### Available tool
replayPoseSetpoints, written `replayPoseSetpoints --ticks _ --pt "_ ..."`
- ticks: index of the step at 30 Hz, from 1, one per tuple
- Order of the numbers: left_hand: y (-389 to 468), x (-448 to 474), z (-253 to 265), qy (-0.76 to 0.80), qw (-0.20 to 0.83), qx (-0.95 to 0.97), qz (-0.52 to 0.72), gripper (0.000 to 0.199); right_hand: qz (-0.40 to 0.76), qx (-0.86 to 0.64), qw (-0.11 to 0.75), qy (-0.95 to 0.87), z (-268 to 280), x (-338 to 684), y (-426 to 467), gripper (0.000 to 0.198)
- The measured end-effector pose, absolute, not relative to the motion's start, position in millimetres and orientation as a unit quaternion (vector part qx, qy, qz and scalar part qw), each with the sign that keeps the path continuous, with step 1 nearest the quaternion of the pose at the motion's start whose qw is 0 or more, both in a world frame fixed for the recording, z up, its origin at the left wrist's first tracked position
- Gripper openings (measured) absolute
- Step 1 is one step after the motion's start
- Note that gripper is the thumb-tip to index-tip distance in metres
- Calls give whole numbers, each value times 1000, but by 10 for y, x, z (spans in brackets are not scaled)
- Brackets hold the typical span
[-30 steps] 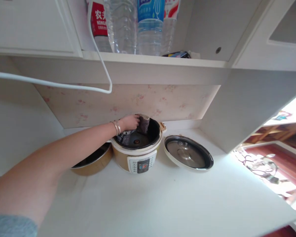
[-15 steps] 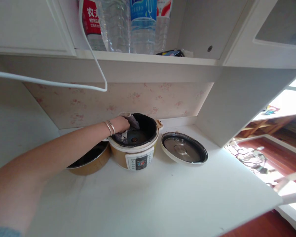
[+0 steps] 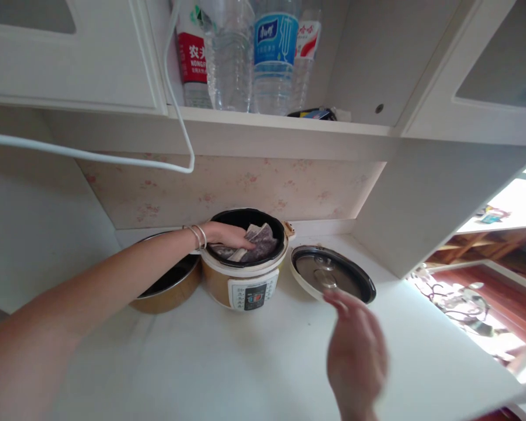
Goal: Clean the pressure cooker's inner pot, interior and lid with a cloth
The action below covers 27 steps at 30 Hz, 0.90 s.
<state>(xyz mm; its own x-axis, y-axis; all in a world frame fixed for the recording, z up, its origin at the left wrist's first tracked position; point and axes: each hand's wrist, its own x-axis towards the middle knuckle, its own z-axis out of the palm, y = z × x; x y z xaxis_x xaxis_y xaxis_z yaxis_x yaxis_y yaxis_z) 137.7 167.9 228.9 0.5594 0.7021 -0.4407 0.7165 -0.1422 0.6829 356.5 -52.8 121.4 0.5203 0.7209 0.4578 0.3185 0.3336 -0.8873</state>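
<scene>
A rice cooker (image 3: 217, 282) with a gold-coloured body and a front control panel stands open at the back of the white surface. My left hand (image 3: 230, 235), bracelets on its wrist, reaches inside it and is closed on a patterned grey-purple cloth (image 3: 263, 241). The cloth lies bunched within the dark interior, partly over its near wall. My right hand (image 3: 357, 345) is raised above the surface at the front right, blurred, fingers stretched forward with nothing visible in them. Beyond its fingertips lies the detached oval lid (image 3: 348, 278), inner side up, right of the cooker.
A gold inner pot (image 3: 169, 297) sits left of the cooker, partly behind my forearm. Overhead, a cabinet shelf (image 3: 289, 124) holds several plastic bottles (image 3: 274, 64). A white cable (image 3: 127, 160) hangs across the left side. A side panel (image 3: 425, 193) stands at the right.
My right hand has come into view at the front right. The cloth, held by my left hand, has moved rightward inside the cooker. The view has shifted slightly.
</scene>
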Motion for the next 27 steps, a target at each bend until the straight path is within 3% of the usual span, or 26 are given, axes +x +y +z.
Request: replayPoseSetpoints --ticks 6,11,14,21,27 --pt "1588 1808 2091 460 496 710 198 34 359 -540 606 -460 545 3159 297 73" --pt "1616 2049 2047 418 545 697 205 23 428 -478 619 -453 159 3069 408 71" --pt "1619 2091 2034 384 523 725 231 30 434 -469 615 -462 74 3115 371 66" --pt "1636 1740 2087 387 473 790 -46 35 431 -468 621 -458 3 3162 400 61" --pt "1890 1412 2227 334 262 874 -236 28 444 -467 633 -429 -1 3215 423 62"
